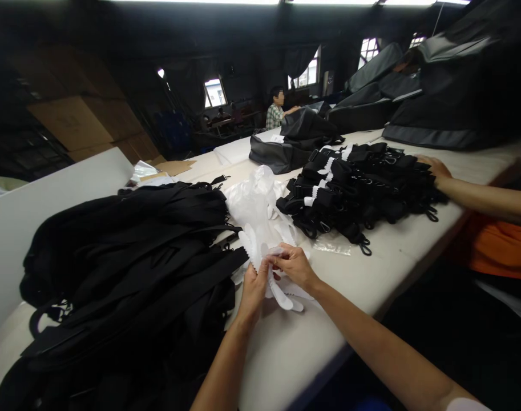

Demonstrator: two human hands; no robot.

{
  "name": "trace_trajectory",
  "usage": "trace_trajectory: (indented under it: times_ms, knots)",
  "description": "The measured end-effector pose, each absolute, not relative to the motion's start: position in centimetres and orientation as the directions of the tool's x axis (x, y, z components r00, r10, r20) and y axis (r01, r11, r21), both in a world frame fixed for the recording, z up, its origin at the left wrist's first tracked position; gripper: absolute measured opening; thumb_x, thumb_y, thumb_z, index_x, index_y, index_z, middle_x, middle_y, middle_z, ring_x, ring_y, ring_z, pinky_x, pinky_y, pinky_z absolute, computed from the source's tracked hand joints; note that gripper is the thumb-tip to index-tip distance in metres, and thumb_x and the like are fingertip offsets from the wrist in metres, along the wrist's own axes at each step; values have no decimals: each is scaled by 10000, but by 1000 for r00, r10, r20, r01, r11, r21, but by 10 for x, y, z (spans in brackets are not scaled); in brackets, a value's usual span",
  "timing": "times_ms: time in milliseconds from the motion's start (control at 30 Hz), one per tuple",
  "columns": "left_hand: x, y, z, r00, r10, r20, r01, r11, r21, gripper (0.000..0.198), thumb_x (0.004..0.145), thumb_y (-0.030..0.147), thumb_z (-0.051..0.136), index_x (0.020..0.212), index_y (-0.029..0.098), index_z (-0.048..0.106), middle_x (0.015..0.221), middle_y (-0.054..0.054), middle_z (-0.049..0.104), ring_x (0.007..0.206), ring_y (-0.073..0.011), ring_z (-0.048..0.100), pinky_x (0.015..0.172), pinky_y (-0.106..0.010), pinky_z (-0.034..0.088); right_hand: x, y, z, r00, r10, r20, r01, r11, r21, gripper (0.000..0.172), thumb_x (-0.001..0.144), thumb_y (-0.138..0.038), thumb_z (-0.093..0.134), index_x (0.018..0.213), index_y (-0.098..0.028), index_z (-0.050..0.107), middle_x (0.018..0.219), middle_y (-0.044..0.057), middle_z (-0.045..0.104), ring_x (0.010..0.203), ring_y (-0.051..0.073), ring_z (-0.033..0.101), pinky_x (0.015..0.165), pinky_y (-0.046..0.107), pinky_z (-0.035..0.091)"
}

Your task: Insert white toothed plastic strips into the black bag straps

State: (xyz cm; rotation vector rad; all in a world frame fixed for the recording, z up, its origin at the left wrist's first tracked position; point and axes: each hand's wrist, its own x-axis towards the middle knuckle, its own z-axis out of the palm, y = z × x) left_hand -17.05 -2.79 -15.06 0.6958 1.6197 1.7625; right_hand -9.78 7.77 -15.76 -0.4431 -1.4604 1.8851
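Both of the person's hands are closed on white strips [281, 297] with scalloped edges, just in front of a crumpled clear plastic bag [258, 191] at the middle of the surface [286, 359]. The left hand [255, 282] grips them between thumb and fingers; the right hand [295, 265] pinches close beside it, the fingertips nearly meeting.

As for progress, the black bundles [371, 188] on the right look finished in part: several show white bands across them, though the pile hides how many have one. The heap of black straps [149, 245] on the left shows no such band, so it seems to be untreated. The strips in the hands are not on any bundle, and more white pieces lie around them.

The pale surface runs from near left to far right. A small clear packet [332, 244] lies in front of the bundles, and dark bags [286, 145] sit behind them. At the right, a co-worker's hand [435, 168] is at the bundles' end; its grip cannot be told. Beyond are cardboard boxes [74, 123] on the left, a person in a checked shirt [274, 116], and bright windows [215, 93] in a dim room.
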Motion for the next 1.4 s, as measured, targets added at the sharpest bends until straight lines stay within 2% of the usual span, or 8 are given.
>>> trace_trajectory:
  times_ms: [467, 567, 667, 833, 1000, 1133, 1267, 1400]
  knots:
    - [-185, -27, -160, -830, 550, -94, -206, -145, 968, 504, 644, 423, 818, 1010, 145, 612, 767, -12, 651, 568, -101, 555, 547, -226, 433, -91, 87, -159, -545, 824, 151, -316, -35, -948, 338, 728, -443, 787, 612, -144, 681, 536, 30, 629, 492, 107, 496, 514, 245, 407]
    - [-193, -28, -160, -866, 496, -70, -173, -165, 971, 459, 650, 431, 809, 938, 144, 596, 671, 20, 603, 522, -85, 505, 522, -220, 398, -83, 104, -157, -409, 907, 104, -390, -70, -918, 368, 789, -537, 697, 830, -172, 682, 740, 38, 701, 550, 107, 558, 500, 221, 430]
    - [-192, -28, -158, -849, 527, -41, -146, -159, 976, 447, 656, 448, 811, 900, 141, 596, 614, 31, 576, 495, -81, 471, 508, -220, 383, -81, 111, -154, -487, 871, 63, -410, -164, -897, 428, 716, -551, 753, 885, -168, 666, 870, 68, 715, 620, 126, 623, 531, 225, 492]
    - [-176, -27, -151, -786, 618, -20, -126, -128, 984, 433, 665, 434, 824, 919, 128, 654, 679, -11, 632, 567, -104, 531, 566, -229, 420, -90, 86, -153, -758, 645, 94, -303, -222, -927, 418, 577, -422, 883, 829, -130, 722, 682, 30, 663, 610, 159, 622, 583, 275, 524]
    - [-175, -27, -153, -807, 586, -71, -179, -128, 976, 446, 630, 426, 830, 924, 143, 651, 741, -17, 652, 603, -123, 565, 595, -242, 435, -90, 86, -158, -612, 778, 143, -309, -69, -949, 344, 664, -458, 827, 598, -154, 681, 522, 1, 582, 497, 114, 486, 482, 247, 402]
    - [-185, -29, -152, -847, 527, -76, -174, -139, 975, 397, 631, 456, 802, 753, 161, 566, 613, 40, 553, 513, -92, 479, 524, -225, 379, -84, 98, -156, -486, 869, 89, -375, -115, -920, 354, 717, -492, 780, 732, -145, 714, 611, 28, 637, 493, 103, 480, 457, 239, 391]
    - [-185, -29, -149, -802, 595, -52, -144, -109, 983, 368, 653, 433, 797, 708, 144, 575, 592, 18, 555, 513, -97, 469, 520, -231, 371, -85, 96, -151, -640, 766, 64, -392, -254, -884, 411, 590, -401, 874, 838, -99, 749, 742, 104, 703, 519, 129, 559, 447, 245, 433]
    - [-191, -30, -153, -845, 535, -20, -87, -100, 991, 328, 662, 374, 801, 725, 150, 570, 564, 44, 527, 506, -79, 442, 513, -212, 339, -74, 119, -149, -535, 842, 65, -532, -276, -801, 415, 617, -441, 853, 923, -189, 731, 778, 24, 680, 581, 88, 546, 477, 194, 444]
